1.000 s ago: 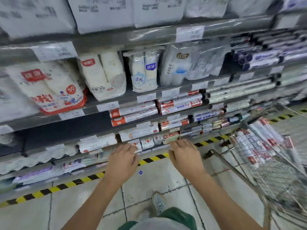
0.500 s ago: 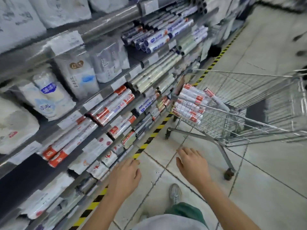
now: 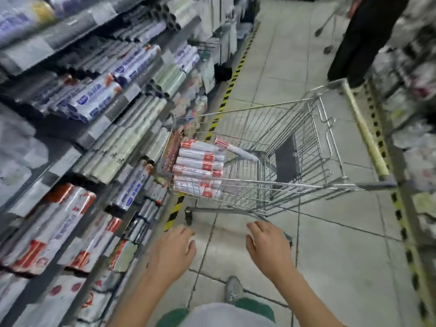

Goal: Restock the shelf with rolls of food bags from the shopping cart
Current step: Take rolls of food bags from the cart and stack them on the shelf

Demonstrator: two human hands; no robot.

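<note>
Head view puts both hands low in the frame: the left hand (image 3: 173, 252) and right hand (image 3: 269, 247) have their fingers loosely spread and hold nothing. The rolls of food bags (image 3: 200, 171) lie stacked at the left end of the shopping cart (image 3: 306, 185), mid-frame, just beside the shelf (image 3: 68, 159). It is probably best to reach over the near rim and grip one roll round its middle, so the stack does not slide.

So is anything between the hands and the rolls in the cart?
Yes. The near wall of the silver wire shopping cart stands between the left hand, the right hand and the red-and-white rolls. Over its open top looks clear.
</note>
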